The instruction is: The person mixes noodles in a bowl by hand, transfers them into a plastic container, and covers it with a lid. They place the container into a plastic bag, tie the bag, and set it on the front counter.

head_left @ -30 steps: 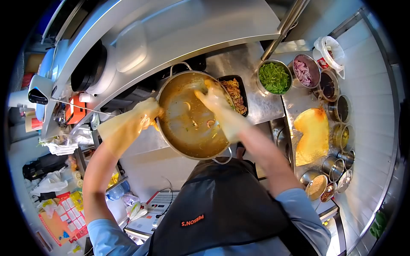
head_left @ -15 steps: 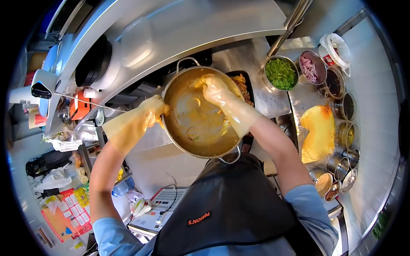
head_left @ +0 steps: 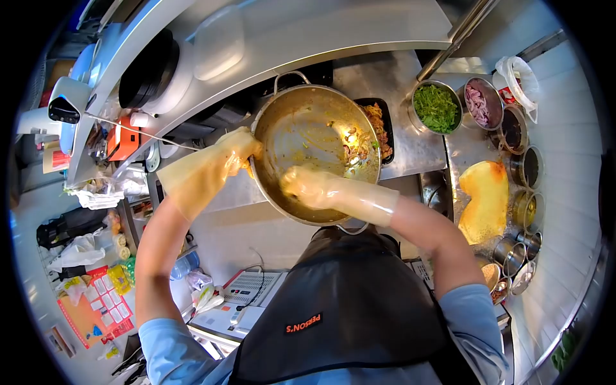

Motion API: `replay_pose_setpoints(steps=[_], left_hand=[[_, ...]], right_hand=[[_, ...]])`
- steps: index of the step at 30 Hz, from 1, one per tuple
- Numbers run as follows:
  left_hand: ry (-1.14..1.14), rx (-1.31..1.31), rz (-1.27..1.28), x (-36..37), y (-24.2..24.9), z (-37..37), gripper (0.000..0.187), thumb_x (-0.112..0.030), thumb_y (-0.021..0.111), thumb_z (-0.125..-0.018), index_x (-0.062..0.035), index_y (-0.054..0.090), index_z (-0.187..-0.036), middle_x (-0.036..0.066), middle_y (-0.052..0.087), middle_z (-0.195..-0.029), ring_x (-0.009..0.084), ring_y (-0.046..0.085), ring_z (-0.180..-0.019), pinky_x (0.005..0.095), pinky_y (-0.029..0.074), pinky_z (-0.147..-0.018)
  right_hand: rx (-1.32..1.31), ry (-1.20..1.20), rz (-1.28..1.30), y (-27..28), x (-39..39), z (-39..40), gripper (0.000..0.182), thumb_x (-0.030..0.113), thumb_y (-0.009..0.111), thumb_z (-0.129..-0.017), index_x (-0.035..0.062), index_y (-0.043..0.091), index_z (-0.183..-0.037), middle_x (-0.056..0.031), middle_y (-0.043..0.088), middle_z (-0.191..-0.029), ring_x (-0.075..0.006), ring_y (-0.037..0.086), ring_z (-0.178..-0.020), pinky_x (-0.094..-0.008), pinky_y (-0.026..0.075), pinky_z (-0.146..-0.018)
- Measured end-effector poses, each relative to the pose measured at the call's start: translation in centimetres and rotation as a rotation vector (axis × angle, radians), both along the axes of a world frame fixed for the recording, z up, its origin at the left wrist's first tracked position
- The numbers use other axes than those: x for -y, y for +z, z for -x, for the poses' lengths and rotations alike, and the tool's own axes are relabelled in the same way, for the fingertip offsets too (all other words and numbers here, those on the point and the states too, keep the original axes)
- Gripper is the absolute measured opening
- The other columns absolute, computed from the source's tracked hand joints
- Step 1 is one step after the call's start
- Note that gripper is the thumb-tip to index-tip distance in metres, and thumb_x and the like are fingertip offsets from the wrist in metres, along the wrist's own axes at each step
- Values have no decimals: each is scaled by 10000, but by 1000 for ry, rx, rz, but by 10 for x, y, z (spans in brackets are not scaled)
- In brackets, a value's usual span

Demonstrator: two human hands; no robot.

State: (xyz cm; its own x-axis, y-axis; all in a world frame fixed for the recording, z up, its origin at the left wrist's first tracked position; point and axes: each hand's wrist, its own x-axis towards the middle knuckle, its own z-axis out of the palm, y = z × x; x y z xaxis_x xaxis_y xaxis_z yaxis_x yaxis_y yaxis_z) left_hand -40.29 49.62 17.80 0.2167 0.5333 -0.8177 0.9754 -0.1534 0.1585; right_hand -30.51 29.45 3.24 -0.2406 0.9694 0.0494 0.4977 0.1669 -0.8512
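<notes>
A large two-handled metal pot (head_left: 301, 125) is in front of me, its inside smeared with yellow-brown sauce. My left hand (head_left: 240, 153), in a clear plastic glove, grips the pot's left rim. Inside the pot, near its lower left wall, my gloved right hand (head_left: 305, 186) has curled fingers; whatever they hold, if anything, is hidden. Wet food scraps (head_left: 360, 151) lie along the pot's right side. Just right of the pot, partly covered by it, stands a black tray (head_left: 393, 138) holding reddish mixed food.
At the upper right stand metal containers with chopped greens (head_left: 436, 108) and sliced onion (head_left: 476, 102). Several more seasoning containers line the right wall, beside a yellow sheet (head_left: 484, 202). A steel shelf (head_left: 333, 25) runs behind the pot, and a metal pole (head_left: 455, 42) rises at its right.
My right hand has swept from the pot's upper middle down to its lower left. Food scraps now show at the pot's right side. My left hand stays on the rim.
</notes>
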Motion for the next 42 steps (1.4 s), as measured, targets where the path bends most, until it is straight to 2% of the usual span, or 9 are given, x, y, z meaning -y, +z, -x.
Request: replay_pose_setpoints(steps=[5,8,15,19,24,28,37,39,42], left_hand=[[152,82,-105,4,-2,17,219,-105,694,-674,57,724,-819,159,659,-659,253,623,-582,377,465,-548],[149,95,-133,13,-8,12,202,-116,684,-669,57,725,-765,176,657,-632,262,629,-555,376,462,-524],[4,-12,-66,1,-8,25,236,-144,697,-679,41,741,-818,178,681,-678,274,668,-585,390,473,-524],[-568,-57,-181,3,-26,15,333,-35,759,-597,-132,804,-912,127,735,-824,320,714,-796,391,550,-640],[-305,15,-96,-5,-14,21,255,-89,740,-627,-20,759,-871,175,699,-779,322,704,-720,408,518,-594],[69,-28,-117,14,-4,-2,258,-121,730,-622,21,739,-837,190,694,-750,316,688,-647,402,500,-560],[-411,52,-97,-4,-20,23,334,55,724,-574,-122,776,-852,112,694,-721,250,669,-728,360,497,-601],[-530,53,-117,-10,-34,22,379,47,742,-552,-138,805,-877,118,746,-777,275,711,-757,363,541,-623],[-297,55,-65,5,-20,-11,287,-1,717,-598,-46,780,-874,141,739,-772,293,697,-644,373,514,-536]], right_hand=[[322,127,418,-24,-2,-99,252,73,586,-866,129,725,-1069,-181,702,-1081,-316,659,-1052,-435,541,-897],[-781,-394,70,-105,-45,-92,331,28,563,-867,137,723,-1137,-195,699,-1080,-309,681,-1006,-412,554,-873],[745,156,143,-56,-23,-114,308,24,483,-897,110,745,-1034,-185,727,-1030,-327,680,-923,-395,561,-838],[-283,-401,43,-13,-42,-66,276,21,469,-873,108,730,-848,-137,728,-1024,-302,686,-1003,-377,515,-987],[814,301,210,-43,-8,-93,234,73,524,-916,80,698,-1071,-151,707,-1094,-347,664,-1044,-386,540,-928],[444,-306,-323,-35,-46,-98,337,107,540,-922,69,671,-1230,-172,710,-1127,-348,683,-1006,-403,546,-915],[444,-162,387,-42,5,-119,423,127,494,-957,93,601,-1365,-171,685,-1218,-337,641,-1127,-420,516,-994],[414,-376,-507,-91,-17,-116,428,133,507,-948,105,603,-1364,-177,704,-1158,-337,649,-1117,-425,519,-989],[488,-285,-472,-27,-36,-135,423,118,531,-928,88,613,-1342,-168,728,-1067,-348,675,-1053,-430,547,-946]])
